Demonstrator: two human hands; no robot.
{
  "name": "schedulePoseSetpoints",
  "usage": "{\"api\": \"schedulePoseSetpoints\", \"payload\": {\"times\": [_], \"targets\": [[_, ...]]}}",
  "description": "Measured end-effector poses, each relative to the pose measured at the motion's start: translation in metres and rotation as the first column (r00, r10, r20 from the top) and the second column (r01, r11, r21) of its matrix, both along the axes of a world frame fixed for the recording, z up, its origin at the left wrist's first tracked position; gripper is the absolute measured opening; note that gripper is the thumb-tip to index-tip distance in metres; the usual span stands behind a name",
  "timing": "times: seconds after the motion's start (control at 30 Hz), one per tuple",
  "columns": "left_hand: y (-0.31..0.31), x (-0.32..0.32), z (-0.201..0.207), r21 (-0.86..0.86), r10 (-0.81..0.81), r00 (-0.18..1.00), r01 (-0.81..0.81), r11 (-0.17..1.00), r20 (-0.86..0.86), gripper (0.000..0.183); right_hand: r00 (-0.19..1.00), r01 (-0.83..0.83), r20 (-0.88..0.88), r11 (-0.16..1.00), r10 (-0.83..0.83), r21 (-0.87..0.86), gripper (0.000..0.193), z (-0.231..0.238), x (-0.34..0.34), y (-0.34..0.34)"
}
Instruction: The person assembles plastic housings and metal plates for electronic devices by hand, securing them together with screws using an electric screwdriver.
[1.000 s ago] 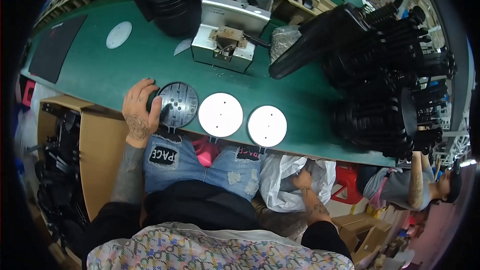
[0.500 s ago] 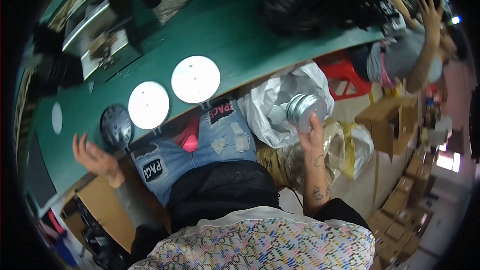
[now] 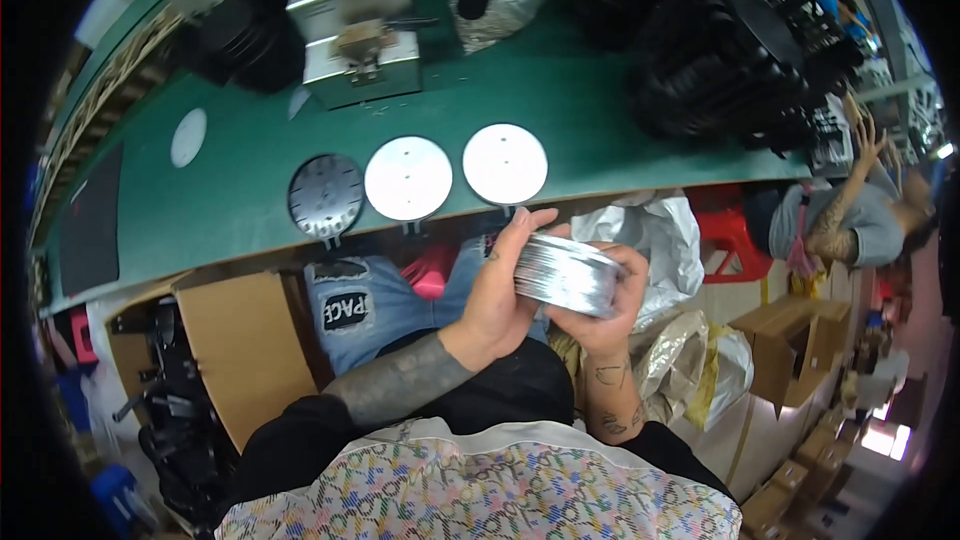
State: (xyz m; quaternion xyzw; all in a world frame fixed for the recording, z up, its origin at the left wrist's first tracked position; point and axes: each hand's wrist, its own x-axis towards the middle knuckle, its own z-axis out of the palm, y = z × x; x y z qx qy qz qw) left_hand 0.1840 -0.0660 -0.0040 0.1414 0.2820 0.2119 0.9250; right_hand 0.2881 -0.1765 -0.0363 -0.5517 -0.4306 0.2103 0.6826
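From the head view, I saw that the stack of silver discs [image 3: 566, 275] was now held between my two hands, up above my lap and close to the edge of the green surface [image 3: 570, 105]. My left hand [image 3: 495, 292] was partly open and curled round the left end of the stack. My right hand [image 3: 608, 315] was curled round the right end, with its thumb low and its fingers up by the far side. The stack was tilted, with its shiny edges showing, and they were too blurry to count.

A moment before, only my right hand had the stack, over by the white bag [image 3: 660, 240], and my left hand was open with nothing in it. Now the stack had come away from the bag and my left hand had joined in. That meant the stack had a hand at each end, and I had no hand free for anything else.

On the surface, the dark round plate [image 3: 326, 197] and two white round plates [image 3: 408, 178] sat in a row by the edge, just as they had before, with no hand touching them. The metal machine [image 3: 363, 70] stood behind them. The white bag was just past my right hand, beside the red stool [image 3: 733, 238]
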Motion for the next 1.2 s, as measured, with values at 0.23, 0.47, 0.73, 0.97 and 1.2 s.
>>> {"api": "schedulePoseSetpoints", "payload": {"times": [0.23,0.47,0.73,0.97,1.2], "targets": [[0.023,-0.034,-0.026,0.006,0.036,0.986,-0.037,0.999,0.164,0.046,0.903,-0.069,0.420,0.996,0.086,-0.055,0.087,0.018,-0.011,0.044],[0.021,-0.031,-0.020,-0.291,0.054,0.987,-0.008,0.957,0.150,0.034,0.841,-0.022,0.496,0.929,0.217,-0.369,0.078,0.044,0.000,0.034],[0.022,-0.035,-0.002,0.072,-0.257,0.962,0.251,0.965,0.095,0.058,0.592,-0.167,-0.799,0.955,-0.103,-0.247,0.049,0.009,0.026,0.034],[0.055,-0.097,0.023,0.635,-0.207,0.975,0.113,0.765,0.076,0.041,0.711,-0.110,-0.698,0.966,-0.089,-0.236,0.047,0.035,0.090,0.143],[0.050,-0.173,-0.015,0.717,0.156,0.988,-0.109,0.689,0.000,0.025,0.777,0.041,-0.542,0.884,-0.322,-0.466,0.053,0.020,0.130,0.240]]}}
